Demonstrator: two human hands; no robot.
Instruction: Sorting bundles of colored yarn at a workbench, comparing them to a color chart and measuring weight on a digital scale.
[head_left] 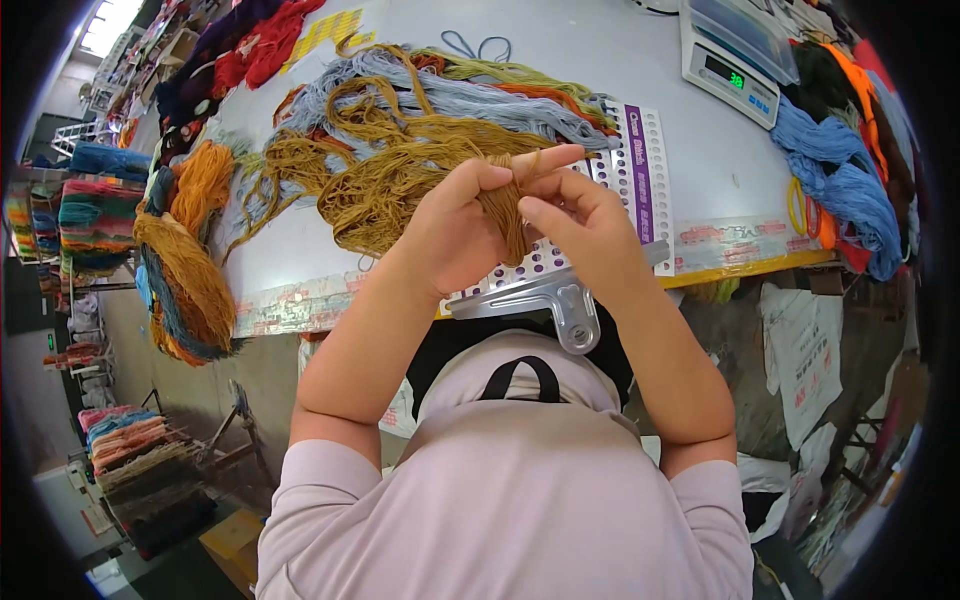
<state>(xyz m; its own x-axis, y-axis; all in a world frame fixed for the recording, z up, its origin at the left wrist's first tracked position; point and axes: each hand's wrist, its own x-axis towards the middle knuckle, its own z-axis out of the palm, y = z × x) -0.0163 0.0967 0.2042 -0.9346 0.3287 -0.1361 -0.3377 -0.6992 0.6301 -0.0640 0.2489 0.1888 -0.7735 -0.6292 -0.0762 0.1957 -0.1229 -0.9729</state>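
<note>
A small bundle of golden-brown thread (508,225) hangs in my left hand (455,225), looped over its fingers, with the index finger stretched out to the right. Close beside it, my right hand (592,225) is curled, thumb and fingers together at the bundle's edge; the strand between them is partly hidden. Beneath and left of my hands spreads a loose pile of the same brown thread (375,205). Pale blue thread skeins (450,100) lie behind it. Below my hands is a white card with punched holes (655,190) and a purple strip, held by a large metal clip (568,305).
A digital scale (735,75) stands at the back right, beside blue thread skeins (825,150). Orange and brown skeins (190,260) hang over the table's left edge. Red thread (265,45) lies at the far left. The table's front edge (750,265) runs just before my body.
</note>
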